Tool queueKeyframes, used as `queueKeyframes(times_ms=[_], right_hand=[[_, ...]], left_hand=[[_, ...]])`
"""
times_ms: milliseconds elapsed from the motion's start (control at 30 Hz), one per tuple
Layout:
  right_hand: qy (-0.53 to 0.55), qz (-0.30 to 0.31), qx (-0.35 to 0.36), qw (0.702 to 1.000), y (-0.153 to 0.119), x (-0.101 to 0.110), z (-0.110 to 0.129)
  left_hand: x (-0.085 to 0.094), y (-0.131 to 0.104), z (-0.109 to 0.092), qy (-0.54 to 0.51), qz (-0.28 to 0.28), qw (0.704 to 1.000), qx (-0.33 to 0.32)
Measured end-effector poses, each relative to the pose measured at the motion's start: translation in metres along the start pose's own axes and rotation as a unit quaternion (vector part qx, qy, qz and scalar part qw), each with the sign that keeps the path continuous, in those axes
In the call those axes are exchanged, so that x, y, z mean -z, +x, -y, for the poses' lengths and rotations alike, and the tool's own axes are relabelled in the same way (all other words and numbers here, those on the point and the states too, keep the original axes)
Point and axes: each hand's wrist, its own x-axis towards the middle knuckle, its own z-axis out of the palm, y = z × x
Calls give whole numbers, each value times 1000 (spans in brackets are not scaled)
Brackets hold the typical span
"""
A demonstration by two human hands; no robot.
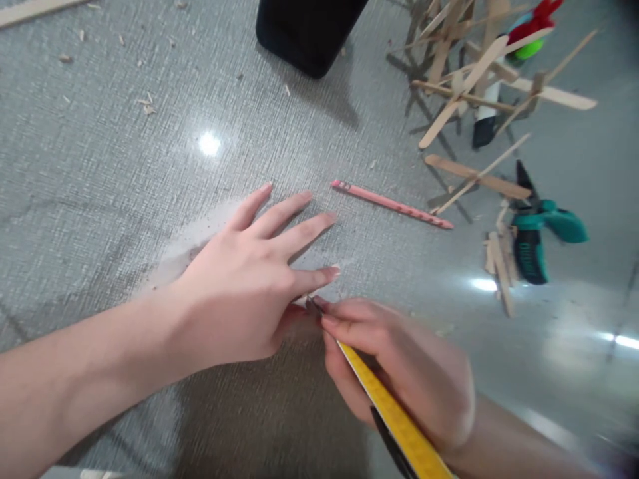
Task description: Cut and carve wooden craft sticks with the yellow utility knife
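My left hand [249,279] lies palm down on the grey textured table [124,153], fingers spread. My right hand [394,359] is closed around a yellow cutter [394,412] with a black part along its side. The cutter's metal tip [313,306] is beside the left hand's index finger and thumb; whatever lies beneath it is mostly hidden. A pink pencil [394,205] rests on the table beyond both hands, to the right of the left fingertips.
A black container [309,33] stands at the top. Wooden stick assemblies [464,93] fill the upper right, near a white and black tool [485,120] and a red and green item [532,33]. Green-handled pliers [532,233] and cut sticks [500,269] lie at right. Wood crumbs [147,105] dot the upper left.
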Motion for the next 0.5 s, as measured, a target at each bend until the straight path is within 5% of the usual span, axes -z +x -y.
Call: queueKeyframes(times_ms=[233, 500], right_hand=[[41, 35, 32, 998, 11, 10, -12], [165, -27, 51, 985, 12, 15, -38]], left_hand=[[-1, 0, 1, -11, -8, 1000, 4], [9, -10, 14, -69, -67, 995, -6]])
